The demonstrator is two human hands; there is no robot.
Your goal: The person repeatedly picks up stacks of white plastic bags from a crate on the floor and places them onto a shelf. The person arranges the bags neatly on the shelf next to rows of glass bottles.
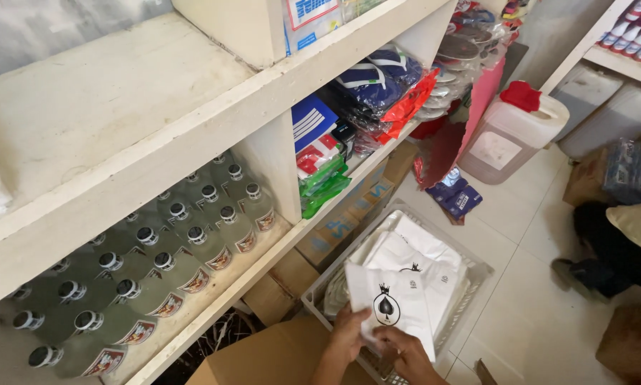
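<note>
Fingers (363,329) pinching white packet (395,303), upright, long axis vertical

Both hands on folded white T-shirt pkg (395,303) w/ black spade print: left hand (349,334) grips lower-left edge, right hand (404,351) at bottom edge. Pkg rests atop white shirt stack in plastic crate (477,274) on tiled floor. Clear bottles (185,246) on shelf at left; cardboard box (270,360) just beside crate

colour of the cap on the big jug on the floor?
Red cap on a translucent whitish jug, seen in the head view.
</note>
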